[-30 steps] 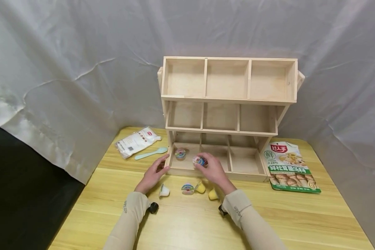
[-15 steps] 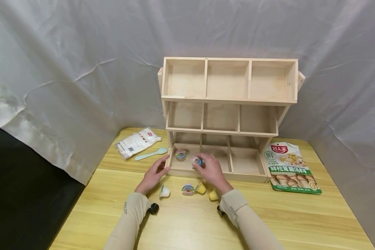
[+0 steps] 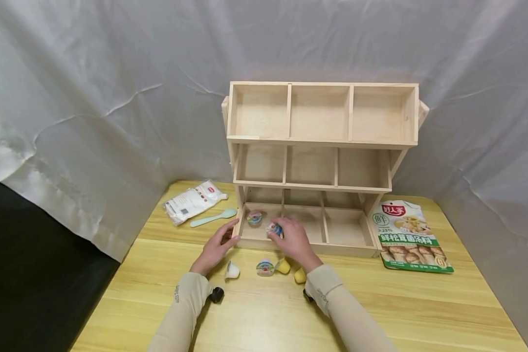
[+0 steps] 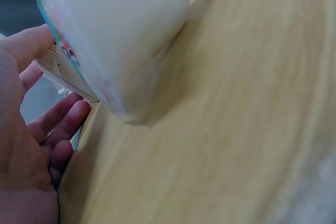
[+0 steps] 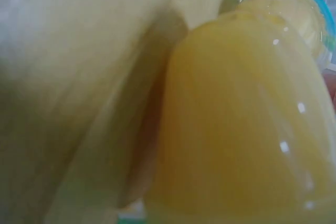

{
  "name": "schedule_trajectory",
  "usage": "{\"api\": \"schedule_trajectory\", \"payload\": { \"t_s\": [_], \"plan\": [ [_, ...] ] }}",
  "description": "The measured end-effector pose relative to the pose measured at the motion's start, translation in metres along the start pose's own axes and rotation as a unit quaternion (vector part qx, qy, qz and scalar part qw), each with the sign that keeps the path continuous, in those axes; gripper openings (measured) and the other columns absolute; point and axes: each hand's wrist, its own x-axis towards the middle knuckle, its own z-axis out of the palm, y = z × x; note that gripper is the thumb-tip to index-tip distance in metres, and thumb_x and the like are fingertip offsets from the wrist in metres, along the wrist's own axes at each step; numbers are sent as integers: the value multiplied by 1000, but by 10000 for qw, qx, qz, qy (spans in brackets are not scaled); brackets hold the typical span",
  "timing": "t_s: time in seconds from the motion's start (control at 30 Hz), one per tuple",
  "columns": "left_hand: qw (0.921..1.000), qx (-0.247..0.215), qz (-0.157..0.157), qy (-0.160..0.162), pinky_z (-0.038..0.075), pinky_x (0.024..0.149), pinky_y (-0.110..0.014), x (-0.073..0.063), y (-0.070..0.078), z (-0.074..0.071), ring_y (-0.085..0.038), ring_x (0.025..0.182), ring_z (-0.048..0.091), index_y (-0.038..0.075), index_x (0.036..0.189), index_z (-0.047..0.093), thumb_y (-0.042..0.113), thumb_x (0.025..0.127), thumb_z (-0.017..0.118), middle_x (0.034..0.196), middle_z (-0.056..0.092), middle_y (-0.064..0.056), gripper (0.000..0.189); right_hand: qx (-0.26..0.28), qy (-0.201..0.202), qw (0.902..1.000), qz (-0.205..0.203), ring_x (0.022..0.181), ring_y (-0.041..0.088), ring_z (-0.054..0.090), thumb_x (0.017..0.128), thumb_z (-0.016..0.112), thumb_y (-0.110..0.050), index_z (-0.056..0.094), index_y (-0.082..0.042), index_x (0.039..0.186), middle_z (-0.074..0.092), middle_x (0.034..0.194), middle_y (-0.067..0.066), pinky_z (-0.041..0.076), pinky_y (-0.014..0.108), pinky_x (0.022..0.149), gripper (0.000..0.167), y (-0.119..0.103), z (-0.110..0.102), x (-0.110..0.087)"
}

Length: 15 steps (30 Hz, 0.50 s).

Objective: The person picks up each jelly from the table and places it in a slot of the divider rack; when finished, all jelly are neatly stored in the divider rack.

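Note:
My right hand (image 3: 294, 240) pinches a small jelly cup (image 3: 273, 229) with a printed lid, over the bottom tier's left compartment. Another jelly cup (image 3: 254, 218) sits at that compartment's back left. The fingers of my left hand (image 3: 214, 249) rest against the left front corner of the wooden rack (image 3: 308, 248). Before the rack lie a white jelly cup (image 4: 121, 30), tipped on its side, a jelly cup (image 3: 265, 268) with its printed lid showing, and two yellow jelly cups (image 3: 283, 265), one large in the right wrist view. That view shows little of the right hand.
The rack has three tiers of three compartments each. Left of it lie a white plastic packet (image 3: 193, 201) and a pale green spoon (image 3: 212, 217). A green and white mushroom seasoning pouch (image 3: 411, 237) lies at the right. Grey curtain (image 3: 114, 73) hangs behind.
My right hand has moved slightly left with the jelly cup, farther into the left compartment. The left hand keeps its place at the rack's corner.

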Motion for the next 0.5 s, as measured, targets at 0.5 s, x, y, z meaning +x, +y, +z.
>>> {"api": "schedule_trajectory", "payload": {
  "t_s": [0.5],
  "plan": [
    [9999, 44, -107, 15, 49, 101, -41, -2, 4, -1, -30, 119, 60, 14, 159, 43, 22, 106, 62, 136, 61, -18, 57, -264, 121, 9995, 123, 125, 47, 60, 90, 81, -29, 72, -7, 124, 75, 114, 15, 43, 62, 109, 42, -10, 6, 11]
  ]
}}
